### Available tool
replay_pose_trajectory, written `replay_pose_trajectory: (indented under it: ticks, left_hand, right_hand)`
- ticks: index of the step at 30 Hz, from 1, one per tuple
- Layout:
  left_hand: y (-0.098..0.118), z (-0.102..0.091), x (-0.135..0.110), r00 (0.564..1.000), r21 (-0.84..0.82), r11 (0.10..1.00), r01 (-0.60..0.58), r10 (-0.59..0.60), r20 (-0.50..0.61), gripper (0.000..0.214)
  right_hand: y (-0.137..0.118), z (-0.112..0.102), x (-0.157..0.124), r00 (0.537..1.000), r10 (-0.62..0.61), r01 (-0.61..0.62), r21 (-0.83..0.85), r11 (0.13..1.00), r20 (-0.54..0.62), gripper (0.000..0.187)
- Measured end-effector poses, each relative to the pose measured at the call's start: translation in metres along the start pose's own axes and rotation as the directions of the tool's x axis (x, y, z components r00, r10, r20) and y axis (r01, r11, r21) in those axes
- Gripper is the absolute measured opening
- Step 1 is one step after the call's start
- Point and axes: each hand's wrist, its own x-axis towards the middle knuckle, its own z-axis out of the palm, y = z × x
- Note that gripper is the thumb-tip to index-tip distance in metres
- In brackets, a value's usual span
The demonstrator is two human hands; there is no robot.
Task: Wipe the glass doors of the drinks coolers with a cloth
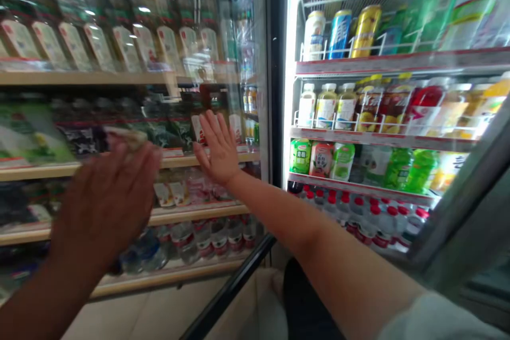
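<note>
A glass fridge door (239, 37) stands swung open in front of me, with shelves of bottles showing through it. My right hand (217, 149) lies flat against the glass with its fingers stretched upward and nothing in it. My left hand (103, 207) is lower left, close to the same glass and blurred by motion. At its fingertips it presses a small pale cloth (126, 138), which is too smeared for me to make out further.
The lit fridge interior (297, 117) to the right holds cans (340, 32) on top, juice bottles (326, 106), green bottles (300, 156) and red-capped water bottles (374, 220). The door's black bottom edge (231, 289) slants across the floor. A second door frame (462, 207) crosses at the right.
</note>
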Motion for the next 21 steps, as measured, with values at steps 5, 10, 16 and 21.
replay_pose_trajectory:
  ticks: [5, 10, 16, 21]
  left_hand:
    - [0.016, 0.015, 0.019, 0.996, -0.022, 0.997, 0.076, -0.077, -0.052, 0.077]
    - [0.055, 0.049, 0.001, 0.998, -0.234, 0.970, -0.059, 0.051, -0.043, 0.088]
    - [0.051, 0.048, -0.001, 0.977, -0.385, 0.912, -0.139, 0.191, 0.098, 0.081]
    - [0.049, 0.046, 0.011, 0.998, -0.256, 0.967, 0.005, 0.010, 0.057, 0.077]
  right_hand:
    - [-0.028, -0.016, -0.026, 0.993, 0.025, -0.054, 0.244, 0.968, 0.119, 0.048]
    - [-0.032, -0.018, -0.071, 0.982, -0.009, -0.054, 0.328, 0.943, 0.189, 0.043]
    - [0.058, -0.022, -0.088, 0.967, 0.242, -0.252, 0.173, 0.952, 0.077, 0.038]
    - [0.107, -0.020, -0.102, 0.935, 0.347, -0.335, 0.129, 0.933, -0.079, 0.052]
